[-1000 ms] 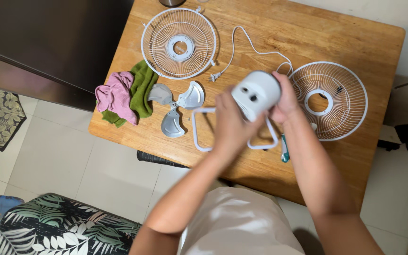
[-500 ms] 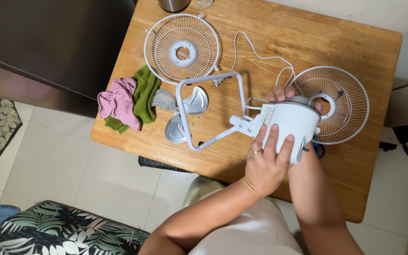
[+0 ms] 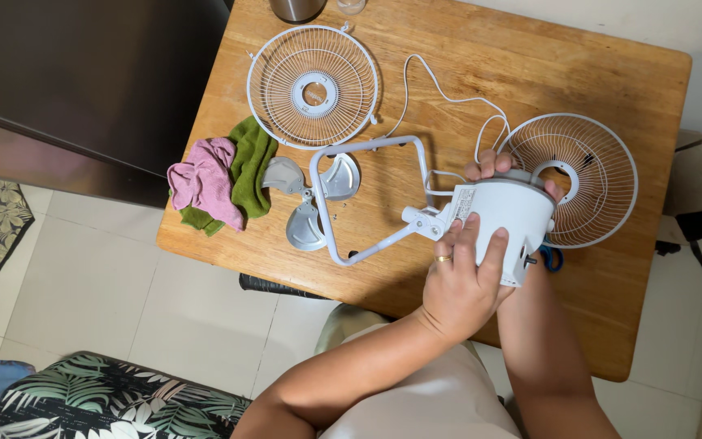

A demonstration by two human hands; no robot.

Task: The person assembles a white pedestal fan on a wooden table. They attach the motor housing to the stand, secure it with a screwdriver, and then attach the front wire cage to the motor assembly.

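Now, from the left: a pink cloth (image 3: 201, 181) lies on a green cloth (image 3: 245, 167) near the table's (image 3: 481, 81) left edge, and just right of them sits a grey blade (image 3: 312, 199). Far of these rests one white grille (image 3: 313, 85). A white tube stand (image 3: 367, 199) lies flat, one side crossing the blade, joined at its right end to the motor (image 3: 505, 228). The left hand (image 3: 461, 280) wraps the motor's near side, fingers (image 3: 489, 252) spread and pressed on the housing, a ring on one. The right hand (image 3: 501, 167) is mostly hidden behind the motor; its fingertips curl over the far edge, gripping it. The motor is held just above the table's right half. A white cord (image 3: 440, 93) loops from it toward the far side. Right of the motor lies a second grille (image 3: 582, 175), touching the right fingertips or just beside them
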